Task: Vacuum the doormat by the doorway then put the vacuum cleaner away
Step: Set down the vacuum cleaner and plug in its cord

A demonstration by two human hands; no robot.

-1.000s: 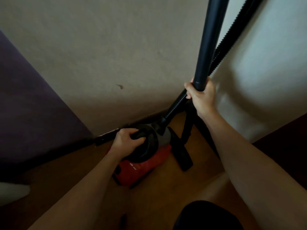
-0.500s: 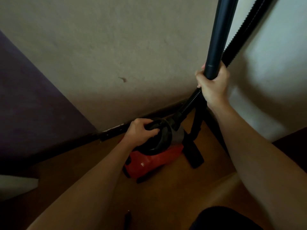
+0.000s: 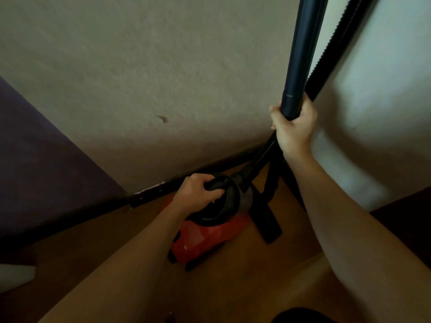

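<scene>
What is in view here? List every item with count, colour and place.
vacuum cleaner: one, red with black top, centre, beside the skirting board
tube: one, black, upright at right
hose: one, black ribbed, right of the tube
floor nozzle: one, black, right of the vacuum cleaner
skirting board: one, black, along the wall foot
white object: one, lower left edge
left hand: one, holds the vacuum cleaner's handle
right hand: one, grips the tube

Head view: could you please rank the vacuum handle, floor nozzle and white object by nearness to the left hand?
1. Vacuum handle: gripped by the left hand.
2. Floor nozzle: to its right.
3. White object: far left edge.
</scene>
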